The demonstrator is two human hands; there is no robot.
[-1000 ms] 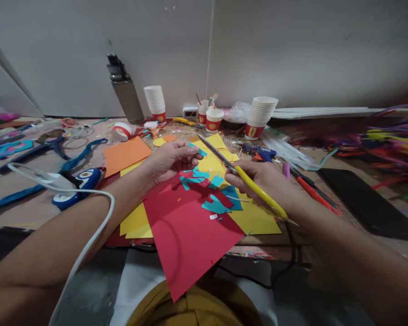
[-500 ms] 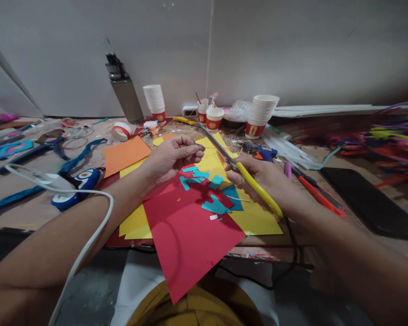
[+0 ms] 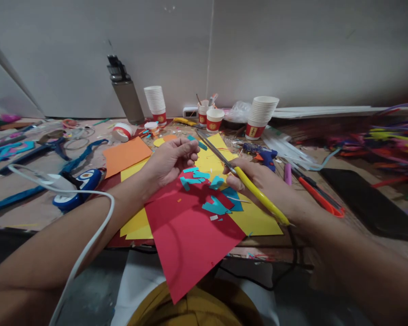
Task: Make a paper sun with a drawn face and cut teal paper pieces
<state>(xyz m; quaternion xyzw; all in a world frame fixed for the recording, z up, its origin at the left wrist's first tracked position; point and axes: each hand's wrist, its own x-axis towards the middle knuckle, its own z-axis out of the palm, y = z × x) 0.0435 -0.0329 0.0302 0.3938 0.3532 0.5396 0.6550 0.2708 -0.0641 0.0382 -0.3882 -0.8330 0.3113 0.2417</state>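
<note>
My left hand (image 3: 180, 156) is closed in a pinch on a small teal paper piece (image 3: 202, 146), which shows beyond the thumb and fingertips. In my right hand (image 3: 255, 179) is a pair of scissors with yellow handles (image 3: 260, 194). Their metal blades point up and left, the tips close to my left fingertips. Below both hands, several cut turquoise paper scraps (image 3: 215, 206) lie on a red sheet (image 3: 193, 244). Under that are yellow sheets (image 3: 261, 222), with a darker blue paper piece (image 3: 236, 199) beside the scraps.
At the back stand a bottle (image 3: 127, 99), stacked paper cups (image 3: 155, 102) and another cup stack (image 3: 261, 115). A blue glue gun (image 3: 267, 158) and black phone (image 3: 370, 201) lie to the right. A white cable (image 3: 105, 217) crosses my left forearm. An orange sheet (image 3: 127, 156) lies left.
The scissors' tips have dropped slightly, nearer my left fingertips, and their handles have tilted down and right. My left hand has shifted a little left, and more of the teal piece shows.
</note>
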